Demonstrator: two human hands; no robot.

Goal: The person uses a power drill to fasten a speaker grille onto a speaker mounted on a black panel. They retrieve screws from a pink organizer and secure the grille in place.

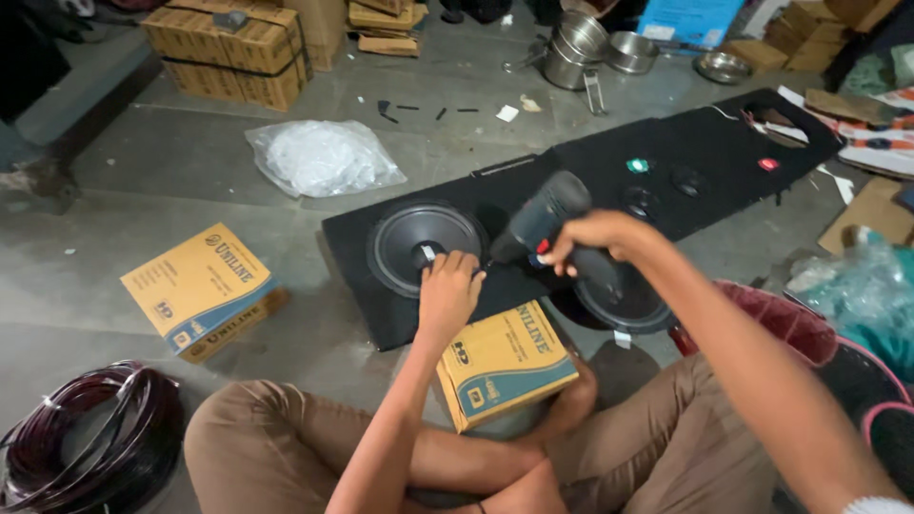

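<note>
Person, seated wearer of the head camera
- Arms: bare from upper arm to fingertips; no sleeve shows along either forearm
- Left hand (447, 290): bare, no glove, no ring or band visible
- Right hand (595, 238): bare, no glove
- Right arm, near bottom right corner: small patch of white patterned cloth or band; which, cannot be told
- Trousers (257, 428): plain tan-brown cloth, creased at the knees, covering both legs
- Feet: not visible
</note>
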